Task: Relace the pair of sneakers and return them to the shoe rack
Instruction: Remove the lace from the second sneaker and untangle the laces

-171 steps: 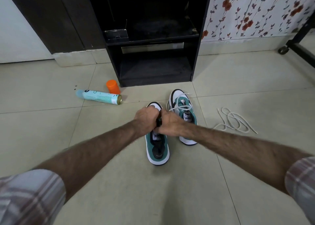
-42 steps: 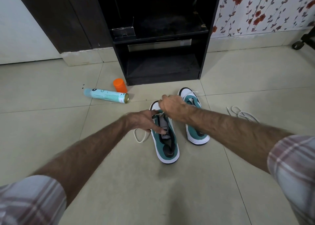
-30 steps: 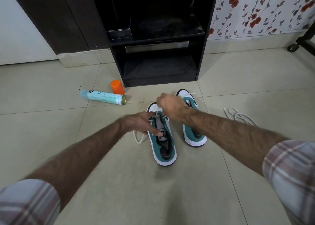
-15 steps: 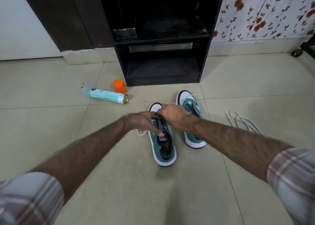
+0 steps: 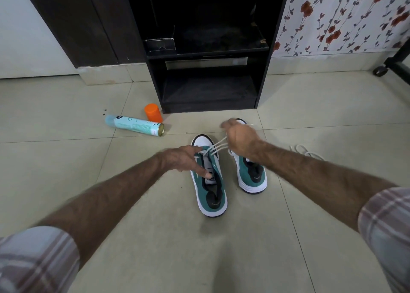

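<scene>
fingers [image 5: 229,127] of the right hand [image 5: 240,137] now pull the lace [image 5: 216,147] taut, left hand [image 5: 184,159] steadying the sneaker [image 5: 210,181]; lacing barely begun.

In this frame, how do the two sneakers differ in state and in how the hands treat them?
The left sneaker has a white lace running taut from its front eyelets up to the right hand; the right sneaker shows no such lace. The left hand rests on the left sneaker's tongue, steadying it; no hand visibly holds the right sneaker, which lies partly behind the right forearm. Both are teal and white, upright on the floor, toes toward the black rack.
</scene>
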